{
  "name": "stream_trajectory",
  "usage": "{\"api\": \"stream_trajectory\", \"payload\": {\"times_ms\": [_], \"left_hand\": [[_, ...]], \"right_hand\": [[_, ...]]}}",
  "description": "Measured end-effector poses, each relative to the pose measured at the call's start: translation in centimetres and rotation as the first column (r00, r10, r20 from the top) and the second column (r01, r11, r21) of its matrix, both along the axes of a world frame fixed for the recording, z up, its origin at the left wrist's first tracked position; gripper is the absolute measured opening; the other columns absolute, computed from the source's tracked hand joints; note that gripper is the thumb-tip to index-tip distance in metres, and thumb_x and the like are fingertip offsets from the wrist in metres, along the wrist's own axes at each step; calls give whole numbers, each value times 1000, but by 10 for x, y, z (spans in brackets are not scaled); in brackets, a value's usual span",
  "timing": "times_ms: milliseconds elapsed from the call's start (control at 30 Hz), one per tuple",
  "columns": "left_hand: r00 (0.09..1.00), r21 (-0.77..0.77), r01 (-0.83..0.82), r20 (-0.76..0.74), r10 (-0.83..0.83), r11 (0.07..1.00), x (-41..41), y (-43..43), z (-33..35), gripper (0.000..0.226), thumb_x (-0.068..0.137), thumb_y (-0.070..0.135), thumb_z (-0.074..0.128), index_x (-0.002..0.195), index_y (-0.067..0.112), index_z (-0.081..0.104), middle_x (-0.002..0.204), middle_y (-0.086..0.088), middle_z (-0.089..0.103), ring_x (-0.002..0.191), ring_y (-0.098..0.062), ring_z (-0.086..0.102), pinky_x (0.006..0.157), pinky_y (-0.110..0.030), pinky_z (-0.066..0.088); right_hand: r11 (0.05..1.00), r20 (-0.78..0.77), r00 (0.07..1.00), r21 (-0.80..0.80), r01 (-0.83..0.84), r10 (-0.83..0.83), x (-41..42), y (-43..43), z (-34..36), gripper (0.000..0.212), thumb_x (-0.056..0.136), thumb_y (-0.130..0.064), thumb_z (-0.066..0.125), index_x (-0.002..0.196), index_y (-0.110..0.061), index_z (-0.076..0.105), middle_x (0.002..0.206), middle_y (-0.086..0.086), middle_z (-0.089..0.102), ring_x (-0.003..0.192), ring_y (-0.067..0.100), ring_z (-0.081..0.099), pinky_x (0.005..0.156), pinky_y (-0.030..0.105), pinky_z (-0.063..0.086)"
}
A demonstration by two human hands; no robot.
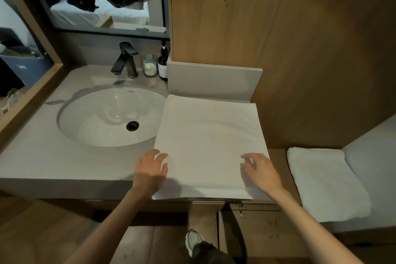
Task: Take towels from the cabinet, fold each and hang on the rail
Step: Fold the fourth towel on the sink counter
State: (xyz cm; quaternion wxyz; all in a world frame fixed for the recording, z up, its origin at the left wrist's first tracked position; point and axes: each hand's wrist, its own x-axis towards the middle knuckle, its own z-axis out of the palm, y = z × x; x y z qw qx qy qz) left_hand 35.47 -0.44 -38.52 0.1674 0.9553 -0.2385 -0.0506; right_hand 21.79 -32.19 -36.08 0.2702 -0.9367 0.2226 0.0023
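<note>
A white towel (210,148) lay spread flat, folded to a broad rectangle, on the right end of the surface (42,156). It reached from the low upstand at the back edge to the front edge, where its near hem just overhung. Its left side ran close along the right rim of the oval sink (85,130), which was set into the middle of the surface. The left hand (150,169) rested palm down at the towel's near left corner, its fingers straight and spread. The fingertips lay on the cloth and the heel was over the bare surface; it gripped nothing. The right hand (260,171) sat on the towel near its right edge, close to the front edge of the surface. Its fingers were bent with the tips down on the cloth, but motion blur hid whether they pinched a layer or only pressed it. At the back edge behind the sink stood a dark faucet (125,60), then a glass jar (149,65) and a dark pump bottle (163,64) just beside each other. A second towel (325,184), folded thick, lay on a lower ledge beyond the right end of the surface, well apart from both hands. Below the front edge a cabinet door (257,231) stood partly open, and a pale shoe (194,240) showed on the floor.
</note>
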Motion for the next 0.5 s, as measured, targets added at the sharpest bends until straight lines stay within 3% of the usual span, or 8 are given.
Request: {"api": "stream_trajectory", "payload": {"times_ms": [133, 333, 433, 500], "left_hand": [[994, -81, -109, -42, 106, 991, 42, -22, 20, 46, 97, 34, 43, 139, 15, 46, 139, -10, 46, 126, -28, 43, 102, -38, 37], [941, 34, -284, -180, 285, 958, 107, -50, 24, 55, 98, 39, 45, 145, 12, 35, 140, -14, 46, 129, -33, 36, 101, -42, 35], [894, 3, -326, -326, 309, 945, 133, -54, 15, 48, 96, 43, 48, 132, 11, 49, 126, -12, 59, 119, -36, 47, 94, -43, 44], [845, -38, -394, -409, 345, 918, 144, -57, 11, 31, 93, 41, 51, 98, 12, 62, 100, -10, 66, 102, -35, 57, 82, -40, 50]], "right_hand": [[987, 49, 986, 43, 154, -156, 35, -28, 11, 31, 98, -30, 51, 128, -24, 57, 138, 3, 52, 129, 25, 42, 101, 36, 37], [915, -140, 924, 144, 376, -357, 81, -68, 8, 56, 97, -39, 51, 145, -12, 38, 146, 14, 41, 137, 35, 33, 110, 43, 31], [870, -217, 899, 246, 428, -381, 96, -84, -2, 70, 94, -42, 57, 148, -8, 29, 149, 14, 39, 137, 35, 36, 111, 45, 34], [863, -240, 893, 253, 436, -381, 103, -89, -6, 73, 91, -39, 63, 147, -5, 31, 146, 16, 42, 134, 34, 41, 109, 43, 37]]}}
